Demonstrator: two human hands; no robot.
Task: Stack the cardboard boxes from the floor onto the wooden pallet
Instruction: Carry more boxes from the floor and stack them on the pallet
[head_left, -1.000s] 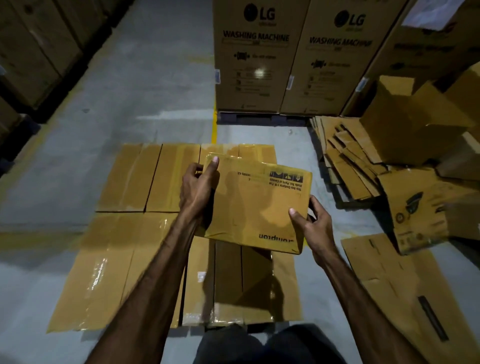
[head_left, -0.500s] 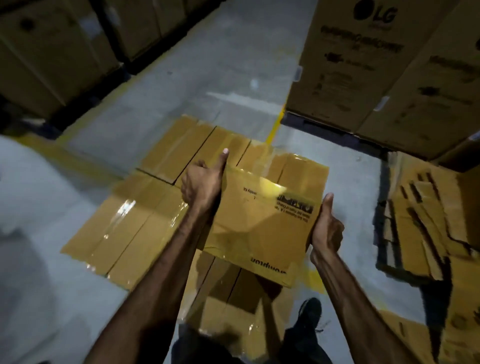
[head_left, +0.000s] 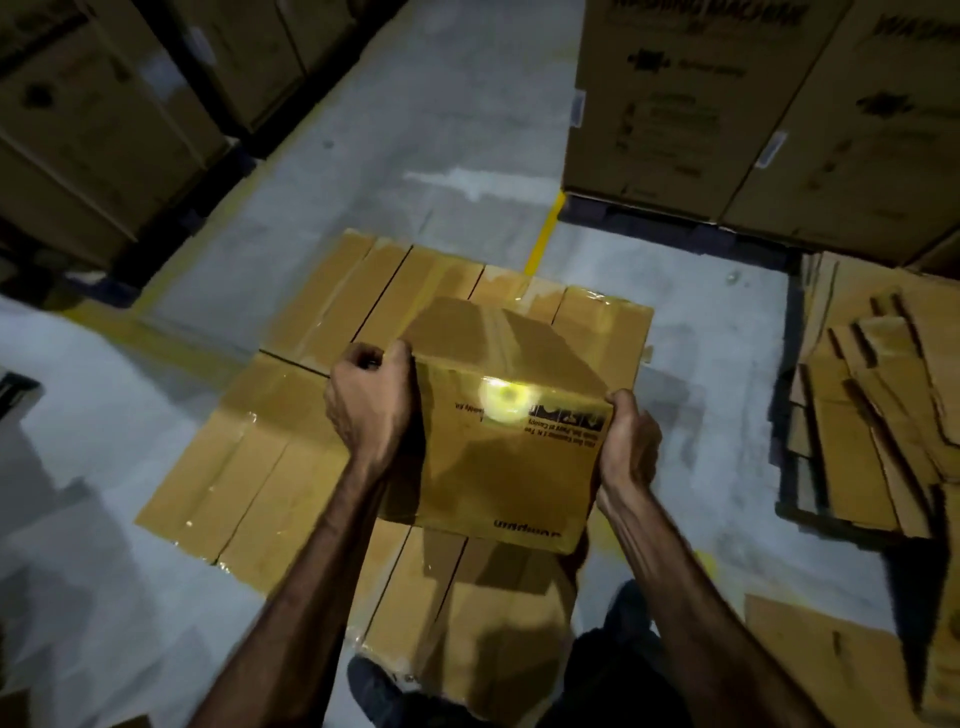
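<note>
Both hands grip one cardboard box (head_left: 509, 441) between them: left hand (head_left: 371, 410) curled over its top corner, right hand (head_left: 628, 447) clamped on the opposite edge. It hangs above the layer of taped boxes (head_left: 291, 467) beneath the hands. It looks light and stiff; glossy tape may be slippery, so corners seem the safest hold.

Warehouse: palletised appliance cartons (head_left: 691, 98)
</note>
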